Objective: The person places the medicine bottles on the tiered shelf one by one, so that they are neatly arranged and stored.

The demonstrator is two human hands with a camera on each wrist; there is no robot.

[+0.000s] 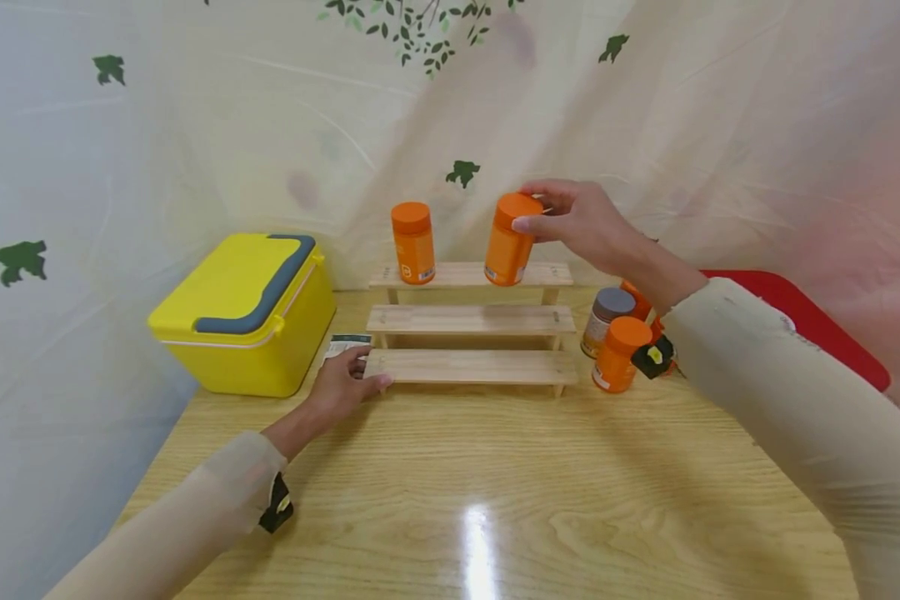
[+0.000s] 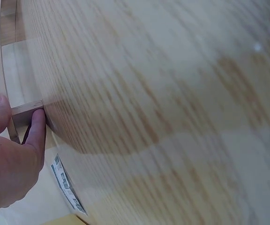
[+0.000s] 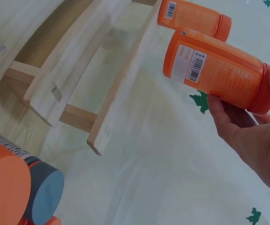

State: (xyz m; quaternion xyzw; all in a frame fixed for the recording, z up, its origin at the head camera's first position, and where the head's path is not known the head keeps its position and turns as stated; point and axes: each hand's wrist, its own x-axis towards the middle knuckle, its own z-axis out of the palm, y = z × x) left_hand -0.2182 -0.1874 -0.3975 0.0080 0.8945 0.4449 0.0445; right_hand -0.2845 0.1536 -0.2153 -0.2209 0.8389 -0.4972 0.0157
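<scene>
A three-tier wooden rack (image 1: 471,367) stands on the table. On its top tier, toward the left, is an upright orange bottle (image 1: 414,243). The right hand (image 1: 596,229) grips a second orange bottle (image 1: 507,250) by its lid, slightly tilted, at the top tier's right half; in the right wrist view this bottle (image 3: 214,70) appears off the tier's surface, thumb and fingers round the lid end. The left hand (image 1: 339,385) holds the left end of the lowest tier, and in the left wrist view its fingers (image 2: 37,131) lie against the rack's end support.
A yellow box (image 1: 247,325) with a blue-grey handle stands left of the rack, a printed card (image 1: 347,343) between them. Right of the rack are a grey-lidded bottle (image 1: 607,315), an orange bottle (image 1: 617,358) and a red object (image 1: 802,321). A patterned cloth hangs behind.
</scene>
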